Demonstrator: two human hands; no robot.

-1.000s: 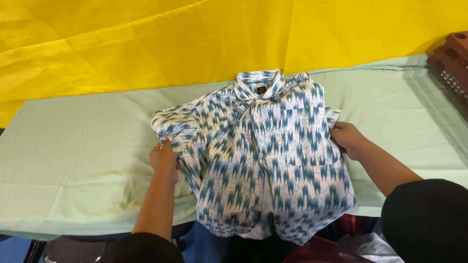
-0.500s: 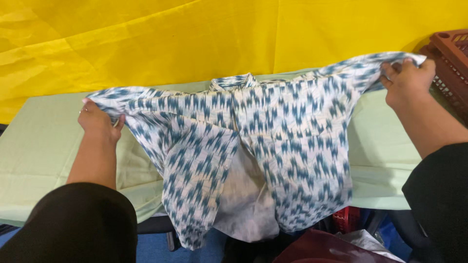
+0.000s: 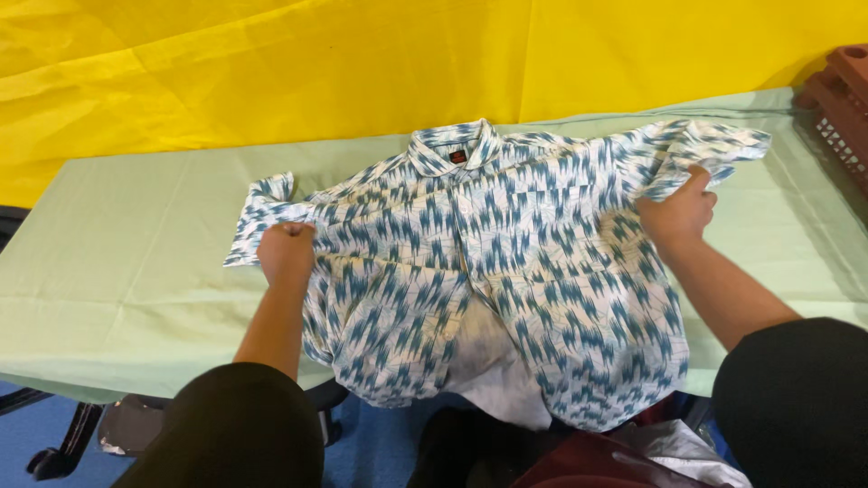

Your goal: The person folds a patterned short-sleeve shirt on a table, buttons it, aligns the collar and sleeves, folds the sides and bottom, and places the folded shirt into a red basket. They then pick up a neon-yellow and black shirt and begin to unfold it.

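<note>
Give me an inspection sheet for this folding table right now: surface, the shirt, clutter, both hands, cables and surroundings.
Surface: table covered with pale green cloth, lightly creased.
Job's things: blue and white patterned shirt lies front up, collar away from the person, both short sleeves spread out, hem hanging over the near edge.
Clutter: nothing seen on the cloth besides the shirt.
Hands: left hand closed on the shirt at its left sleeve; right hand gripping the shirt at its right sleeve.
Cables: nothing seen.
Surroundings: yellow fabric backdrop behind; brown plastic crate at the far right; blue floor below.
</note>
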